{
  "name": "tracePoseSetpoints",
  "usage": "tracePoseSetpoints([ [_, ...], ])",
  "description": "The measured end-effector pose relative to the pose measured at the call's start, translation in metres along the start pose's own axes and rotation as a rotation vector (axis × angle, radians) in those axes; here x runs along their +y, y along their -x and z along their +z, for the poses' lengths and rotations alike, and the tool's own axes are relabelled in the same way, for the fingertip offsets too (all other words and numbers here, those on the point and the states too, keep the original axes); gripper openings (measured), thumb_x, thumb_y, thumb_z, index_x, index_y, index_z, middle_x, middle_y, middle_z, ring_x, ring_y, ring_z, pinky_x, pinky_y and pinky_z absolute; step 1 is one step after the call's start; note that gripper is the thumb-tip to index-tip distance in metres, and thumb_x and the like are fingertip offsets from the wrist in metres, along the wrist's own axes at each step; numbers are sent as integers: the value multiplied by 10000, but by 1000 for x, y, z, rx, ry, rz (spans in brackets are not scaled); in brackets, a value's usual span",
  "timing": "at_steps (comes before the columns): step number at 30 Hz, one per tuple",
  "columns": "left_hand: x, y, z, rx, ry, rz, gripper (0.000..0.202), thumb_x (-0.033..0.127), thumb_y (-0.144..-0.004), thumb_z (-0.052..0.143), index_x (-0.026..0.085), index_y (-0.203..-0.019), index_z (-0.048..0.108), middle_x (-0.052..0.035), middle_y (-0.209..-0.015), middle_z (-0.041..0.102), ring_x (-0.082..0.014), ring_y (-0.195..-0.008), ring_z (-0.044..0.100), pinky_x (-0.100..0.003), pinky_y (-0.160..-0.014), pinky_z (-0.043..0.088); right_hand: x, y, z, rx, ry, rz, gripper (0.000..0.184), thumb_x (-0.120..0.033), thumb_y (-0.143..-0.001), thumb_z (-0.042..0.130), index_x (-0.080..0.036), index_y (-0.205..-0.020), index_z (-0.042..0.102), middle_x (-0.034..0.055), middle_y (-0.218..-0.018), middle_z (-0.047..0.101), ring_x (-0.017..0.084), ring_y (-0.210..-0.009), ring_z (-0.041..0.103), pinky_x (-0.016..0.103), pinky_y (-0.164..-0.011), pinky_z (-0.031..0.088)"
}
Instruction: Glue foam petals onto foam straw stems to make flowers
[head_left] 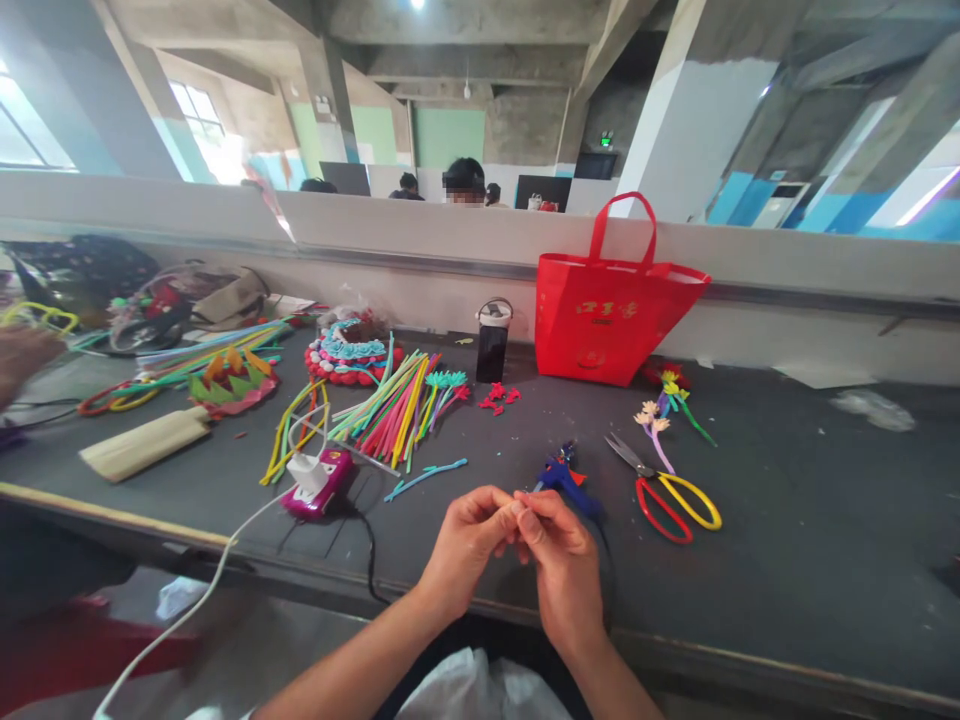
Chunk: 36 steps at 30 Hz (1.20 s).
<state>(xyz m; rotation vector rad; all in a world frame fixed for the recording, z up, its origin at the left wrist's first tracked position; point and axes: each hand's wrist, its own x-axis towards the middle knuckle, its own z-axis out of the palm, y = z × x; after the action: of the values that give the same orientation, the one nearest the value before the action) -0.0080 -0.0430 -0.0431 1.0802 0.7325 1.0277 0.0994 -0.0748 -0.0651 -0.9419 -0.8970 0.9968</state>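
My left hand (466, 545) and my right hand (561, 560) meet over the near edge of the dark table (787, 520), fingertips pinched together on something too small to make out. Just beyond my right hand lies a blue glue gun (564, 474). Scissors (664, 490) with one red and one yellow handle lie to its right. A bundle of coloured pipe cleaners (394, 405) is spread further back on the left, with one loose teal pipe cleaner (424, 478) nearer to me.
A red tote bag (611, 305) and a dark bottle (493, 342) stand at the back by the grey partition. Small craft flowers (664, 410), a magenta power strip (322, 480) with white plug, and a knitted round piece (346, 352) lie about. Another person's hand (22, 360) shows at far left.
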Motion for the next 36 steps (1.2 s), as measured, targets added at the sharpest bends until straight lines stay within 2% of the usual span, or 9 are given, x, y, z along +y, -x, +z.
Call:
tracePoseSetpoints([
  [11,-23,11,-12,195,-521,294,208,363,-880,585,180,-806,653,-6,-717,609,-133,-675,542,-256,-671,435,21,2,-4,122,-318,390,308,-419,-762,745,-176,-693,569,-78,-578,364,59,-492,238,181,-432,231],
  [15,-25,12,-15,20,-495,360,348,332,-891,567,224,-1218,621,-76,-1027,607,-182,-909,572,-318,-841,461,26,7,-1,153,-269,410,369,-473,-776,703,-191,-668,491,-84,-563,354,62,-473,273,177,-420,240],
  [18,-28,11,-11,-13,-404,287,287,334,-911,528,215,-1118,689,-88,-1014,606,-197,-953,576,-322,-867,456,30,14,3,129,-200,421,412,-509,-831,620,-203,-636,424,-88,-534,316,67,-449,267,177,-396,218],
  [22,-29,1,-15,105,-346,182,245,358,-887,554,179,-808,702,-44,-860,604,-167,-820,575,-274,-772,443,22,27,4,-64,113,192,293,-442,-931,479,-204,-768,532,-47,-602,455,97,-499,417,201,-443,368],
  [25,-30,-16,-27,258,-342,115,313,401,-842,600,173,-630,564,31,-614,478,-116,-603,465,-234,-600,378,6,25,-6,-298,488,-145,299,-261,-910,489,-231,-1199,560,59,-1017,612,169,-842,598,290,-716,515],
  [27,-32,-30,-35,319,-420,153,334,425,-811,628,174,-616,526,44,-607,454,-105,-585,432,-230,-588,363,-1,12,-22,-394,781,-342,400,-182,-885,481,-263,-1271,551,78,-1138,602,215,-1026,572,369,-888,484],
  [30,-38,-53,-44,349,-640,256,261,429,-763,674,186,-763,579,20,-719,546,-139,-684,523,-261,-670,427,3,-20,-58,-172,1127,-461,389,-192,-899,456,-232,-1276,543,108,-1141,603,269,-1083,531,461,-945,432],
  [32,-44,-70,-46,293,-789,334,383,414,-738,695,188,-1033,601,-57,-997,626,-204,-925,596,-329,-825,467,16,-40,-83,6,1330,-412,417,-292,-889,510,-179,-1290,527,145,-1142,598,310,-1052,527,493,-913,428],
  [36,-63,-107,-40,89,-1169,309,561,435,-880,500,105,-1332,455,-211,-1423,449,-289,-1324,422,-415,-1071,350,49,-60,-114,102,1564,-301,473,-424,-869,553,-136,-1244,568,192,-1059,624,344,-964,547,463,-801,431],
])
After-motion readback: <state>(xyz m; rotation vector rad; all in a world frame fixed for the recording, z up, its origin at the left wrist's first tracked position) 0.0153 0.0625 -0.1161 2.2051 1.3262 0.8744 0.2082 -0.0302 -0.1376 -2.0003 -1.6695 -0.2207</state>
